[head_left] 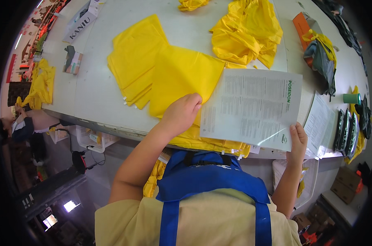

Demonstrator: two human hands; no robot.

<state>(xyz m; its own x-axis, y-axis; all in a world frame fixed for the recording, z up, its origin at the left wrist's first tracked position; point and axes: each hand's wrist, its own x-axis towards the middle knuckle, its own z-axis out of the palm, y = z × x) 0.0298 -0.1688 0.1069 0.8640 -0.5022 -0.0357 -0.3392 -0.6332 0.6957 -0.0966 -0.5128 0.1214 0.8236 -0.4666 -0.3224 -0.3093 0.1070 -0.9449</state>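
A printed sheet (251, 107) with a shiny, clear plastic surface lies at a slant over yellow fabric in front of me. My right hand (297, 141) pinches its lower right corner. My left hand (183, 112) is closed at the sheet's left edge, where it meets a folded yellow garment (182, 74). Which of the two its fingers grip, I cannot make out. Left of that garment lies a fanned stack of folded yellow garments (132, 59). More folded yellow pieces (212, 144) with small white tags lie at the table's near edge, partly under the sheet.
Crumpled yellow fabric (249, 30) lies farther back on the white table (100, 92). At the right are an orange box (304, 29), another plastic-covered sheet (318, 121), black packets (346, 133) and a green roll (351, 98). White baskets (108, 141) hang below. Another person (24, 125) works at far left.
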